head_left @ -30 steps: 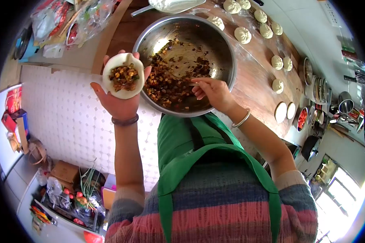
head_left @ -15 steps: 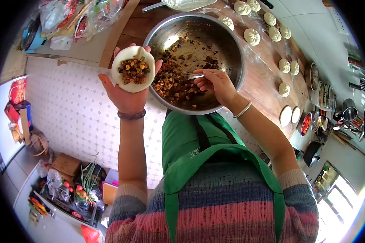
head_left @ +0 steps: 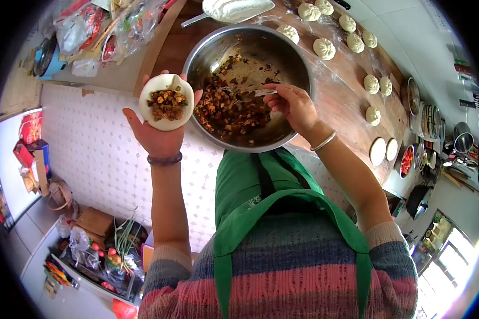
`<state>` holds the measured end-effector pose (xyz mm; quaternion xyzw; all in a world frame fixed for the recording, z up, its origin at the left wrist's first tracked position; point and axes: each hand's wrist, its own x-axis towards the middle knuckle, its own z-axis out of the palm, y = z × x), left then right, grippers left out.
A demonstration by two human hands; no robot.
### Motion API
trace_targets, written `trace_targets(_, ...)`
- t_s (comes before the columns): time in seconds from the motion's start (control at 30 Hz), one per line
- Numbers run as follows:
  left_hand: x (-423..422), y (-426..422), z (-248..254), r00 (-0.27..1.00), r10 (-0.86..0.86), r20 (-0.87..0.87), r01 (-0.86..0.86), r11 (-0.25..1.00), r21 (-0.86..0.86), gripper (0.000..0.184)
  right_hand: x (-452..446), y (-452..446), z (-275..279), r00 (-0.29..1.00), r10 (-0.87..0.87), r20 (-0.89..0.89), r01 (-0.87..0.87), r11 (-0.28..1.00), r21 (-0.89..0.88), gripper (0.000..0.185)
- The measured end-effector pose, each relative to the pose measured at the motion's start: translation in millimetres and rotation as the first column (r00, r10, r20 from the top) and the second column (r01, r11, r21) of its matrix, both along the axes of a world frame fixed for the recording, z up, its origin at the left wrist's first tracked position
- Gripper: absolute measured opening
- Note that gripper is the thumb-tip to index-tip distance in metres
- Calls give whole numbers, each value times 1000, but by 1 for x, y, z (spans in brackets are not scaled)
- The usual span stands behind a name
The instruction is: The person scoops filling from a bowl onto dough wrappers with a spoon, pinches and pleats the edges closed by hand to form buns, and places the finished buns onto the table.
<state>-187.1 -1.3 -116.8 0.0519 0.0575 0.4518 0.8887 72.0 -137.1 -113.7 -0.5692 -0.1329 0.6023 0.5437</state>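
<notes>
On my left hand (head_left: 162, 143), palm up with the thumb out to the side, rests a round white dough wrapper (head_left: 145, 109). A heap of chopped brown filling (head_left: 167, 103) lies in its middle. My right hand (head_left: 299, 109) pinches the handle of a metal spoon (head_left: 265, 92) over the large steel bowl (head_left: 310, 72); the spoon's far end is hard to make out against the contents. More of the same chopped filling (head_left: 223, 106) covers the bowl's left and lower side. The left hand is just left of the bowl's rim.
Several pleated buns (head_left: 323, 49) sit on the floured wooden table (head_left: 335, 101), with two flat dough rounds (head_left: 378, 151) at its right. A metal scoop of flour (head_left: 238, 9) lies behind the bowl. Plastic bags (head_left: 72, 34) crowd the upper left, and a drawer of vegetables (head_left: 104, 255) is lower left.
My left hand with the filled wrapper has shifted slightly left and down in view. My right hand and the spoon have moved a little to the right inside the bowl.
</notes>
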Motion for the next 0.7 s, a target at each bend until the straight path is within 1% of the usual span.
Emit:
trace_targets(0.13, 14, -2, 5, 998, -58, -4, 59, 997, 54, 74, 17, -5, 18, 996, -79, 29, 78, 997, 15, 29)
trace_targets(0.23, 35, -9, 9, 993, -78, -87, 76, 997, -24, 75, 33, -9, 41, 992, -121, 30, 118, 990, 79, 27)
trace_targets(0.27, 42, -11, 9, 990, -84, -115, 79, 996, -51, 76, 34, -10, 52, 988, -138, 62, 132, 987, 93, 27)
trace_targets(0.3, 48, -12, 1, 989, -138, 50, 139, 990, -11, 74, 34, -10, 65, 983, -155, 94, 145, 984, 107, 27)
trace_targets(0.33, 59, -15, 5, 989, -145, 4, 145, 989, -32, 70, 32, -11, 76, 977, -170, 125, 155, 981, 121, 28)
trace_targets(0.37, 70, -20, 13, 987, -133, -87, 123, 986, -115, 68, 29, -12, 85, 972, -175, 156, 149, 974, 168, 29)
trace_targets(0.4, 81, -25, 23, 976, -128, -177, 93, 976, -197, 65, 22, -13, 90, 946, -187, 264, 131, 967, 217, 28)
trace_targets(0.43, 89, -28, 25, 984, -173, -40, 163, 969, -185, 63, 13, -15, 94, 907, -203, 370, 108, 959, 261, 28)
trace_targets(0.47, 99, -33, 29, 983, -182, -22, 177, 973, -148, 61, 5, -17, 97, 854, -221, 471, 79, 950, 302, 28)
trace_targets(0.5, 107, -36, 32, 982, -189, 8, 188, 970, -156, 59, -4, -20, 97, 759, -229, 610, 13, 941, 337, 25)
trace_targets(0.53, 114, -37, 33, 980, -196, 38, 199, 966, -164, 57, -12, -22, 91, 576, -249, 779, -69, 934, 350, 23)
trace_targets(0.57, 120, -38, 33, 979, -198, 55, 204, 965, -165, 55, -13, -25, 85, 367, -277, 888, -208, 906, 369, 28)
trace_targets(0.6, 125, -38, 32, 977, -199, 69, 208, 964, -166, 53, -14, -28, 81, 142, -319, 937, -345, 871, 349, 34)
trace_targets(0.63, 129, -38, 32, 976, -200, 83, 212, 963, -167, 51, -15, -30, 81, 0, -336, 942, -439, 846, 302, 40)
trace_targets(0.67, 132, -38, 33, 980, -193, 54, 200, 964, -176, 50, -16, -32, 81, -138, -359, 923, -522, 818, 240, 45)
trace_targets(0.7, 135, -37, 37, 982, -186, 23, 187, 965, -185, 49, -16, -35, 75, -167, -358, 919, -561, 801, 210, 51)
